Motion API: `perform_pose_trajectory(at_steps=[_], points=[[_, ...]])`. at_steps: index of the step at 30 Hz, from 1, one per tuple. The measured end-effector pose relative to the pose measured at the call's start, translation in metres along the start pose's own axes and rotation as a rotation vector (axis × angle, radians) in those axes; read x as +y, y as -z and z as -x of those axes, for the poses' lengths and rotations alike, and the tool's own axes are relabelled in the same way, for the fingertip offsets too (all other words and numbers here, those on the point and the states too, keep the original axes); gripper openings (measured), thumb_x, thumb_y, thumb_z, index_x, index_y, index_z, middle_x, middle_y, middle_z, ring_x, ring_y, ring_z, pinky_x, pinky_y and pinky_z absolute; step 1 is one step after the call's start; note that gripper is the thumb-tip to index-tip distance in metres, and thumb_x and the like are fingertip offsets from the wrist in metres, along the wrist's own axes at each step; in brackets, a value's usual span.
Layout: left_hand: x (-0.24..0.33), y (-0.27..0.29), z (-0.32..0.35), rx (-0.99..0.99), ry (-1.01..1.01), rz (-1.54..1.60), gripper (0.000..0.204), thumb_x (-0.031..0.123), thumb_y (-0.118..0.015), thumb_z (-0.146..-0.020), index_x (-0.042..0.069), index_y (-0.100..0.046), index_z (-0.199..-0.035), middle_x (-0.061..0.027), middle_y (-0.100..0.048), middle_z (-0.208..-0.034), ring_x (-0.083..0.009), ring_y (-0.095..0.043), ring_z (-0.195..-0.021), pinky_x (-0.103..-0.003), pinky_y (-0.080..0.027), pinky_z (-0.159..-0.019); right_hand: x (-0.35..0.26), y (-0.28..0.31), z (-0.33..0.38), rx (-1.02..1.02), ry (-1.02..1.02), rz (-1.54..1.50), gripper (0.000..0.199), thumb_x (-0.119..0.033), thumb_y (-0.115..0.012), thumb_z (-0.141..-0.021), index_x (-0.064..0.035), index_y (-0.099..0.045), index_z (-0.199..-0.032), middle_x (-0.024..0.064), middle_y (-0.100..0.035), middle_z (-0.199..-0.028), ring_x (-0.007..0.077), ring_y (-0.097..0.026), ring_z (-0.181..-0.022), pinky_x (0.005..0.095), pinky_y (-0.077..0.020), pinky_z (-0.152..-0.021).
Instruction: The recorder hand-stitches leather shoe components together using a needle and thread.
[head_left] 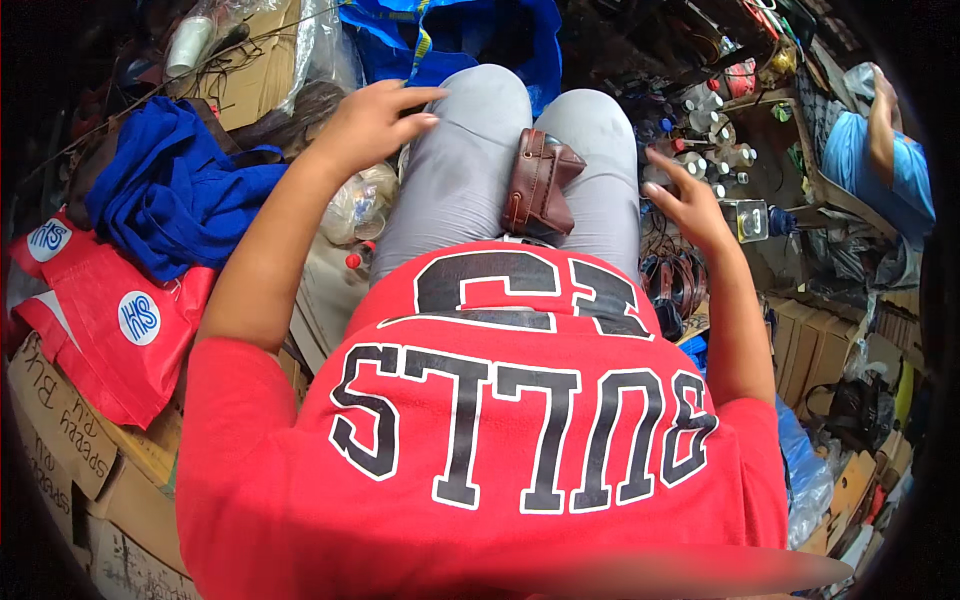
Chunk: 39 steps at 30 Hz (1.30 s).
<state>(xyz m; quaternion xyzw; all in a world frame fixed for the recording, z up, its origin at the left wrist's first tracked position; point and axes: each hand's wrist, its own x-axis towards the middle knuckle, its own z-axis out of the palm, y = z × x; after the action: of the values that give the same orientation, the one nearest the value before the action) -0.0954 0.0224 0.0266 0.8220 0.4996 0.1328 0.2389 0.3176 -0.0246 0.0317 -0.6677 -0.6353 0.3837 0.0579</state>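
nearest me: a blurred red edge (700,572) runs across the bottom of my view, too soft for me to name.
shirt: just beyond it i see the wearer's red shirt (490,425), with large black letters and numerals edged in white.
lap: grey trousers (435,190), both knees bent up and slightly parted.
leather: a brown stitched leather item (528,185) sits between the thighs, just past the shirt hem, touched by neither hand; i can't be sure what it is.
left grip (375,122): open and bare, fingers reaching to the left knee; from here i can't tell whether they touch it.
right grip (693,203): open too, fingers spread just beside the right thigh, with nothing i can see in it.
left side: i have a heap of blue cloth (170,190) over a red bag (110,325), and cardboard boxes (75,430) below.
top: a bright blue bag (540,40) lies beyond the knees, a white cup (190,45) to its left.
right side: i see clustered bottles (705,122) near the right grip, and farther out a co-worker in a light blue top (885,180).
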Motion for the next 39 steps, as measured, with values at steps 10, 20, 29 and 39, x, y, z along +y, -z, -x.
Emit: perform_pose_trajectory(at_steps=[10,20,29,39], points=[[0.078,-0.021,-0.085,-0.608,-0.237,-0.022,0.035,0.022,-0.069,-0.08,0.016,-0.065,-0.114,-0.0134,-0.067,-0.097,-0.0282,-0.063,-0.093,-0.037,-0.048,-0.079,-0.094,-0.016,-0.051,-0.388,0.476,0.37,0.033,-0.016,-0.069,-0.078,-0.0057,-0.064,-0.109,0.0183,-0.066,-0.094,0.0281,-0.063,-0.087,0.0353,-0.0479,-0.077],[0.081,-0.047,-0.082,-0.459,-0.374,0.167,0.034,0.018,-0.075,-0.072,0.012,-0.067,-0.105,-0.0099,-0.063,-0.094,-0.0266,-0.061,-0.09,-0.037,-0.048,-0.077,-0.065,-0.047,-0.005,0.122,0.453,0.266,0.022,-0.012,-0.067,-0.075,-0.0058,-0.063,-0.095,0.0163,-0.061,-0.086,0.0325,-0.061,-0.082,0.0396,-0.0467,-0.07],[0.059,-0.067,-0.088,-0.457,-0.296,0.492,0.032,0.016,-0.076,-0.072,0.005,-0.067,-0.1,-0.0058,-0.058,-0.093,-0.0179,-0.057,-0.089,-0.03,-0.045,-0.08,0.026,0.008,0.026,0.31,0.112,-0.293,0.039,0.0,-0.054,-0.087,-0.0121,-0.061,-0.123,0.006,-0.056,-0.099,0.0169,-0.055,-0.077,0.0258,-0.0454,-0.072],[0.064,-0.051,-0.088,-0.541,-0.204,0.5,0.033,0.02,-0.075,-0.074,0.007,-0.068,-0.103,-0.004,-0.056,-0.09,-0.017,-0.055,-0.086,-0.03,-0.044,-0.078,-0.057,-0.042,0.011,0.297,0.468,-0.101,0.012,-0.007,-0.072,-0.075,-0.0084,-0.073,-0.087,0.0086,-0.062,-0.075,0.0176,-0.06,-0.06,0.0296,-0.0469,-0.057]])
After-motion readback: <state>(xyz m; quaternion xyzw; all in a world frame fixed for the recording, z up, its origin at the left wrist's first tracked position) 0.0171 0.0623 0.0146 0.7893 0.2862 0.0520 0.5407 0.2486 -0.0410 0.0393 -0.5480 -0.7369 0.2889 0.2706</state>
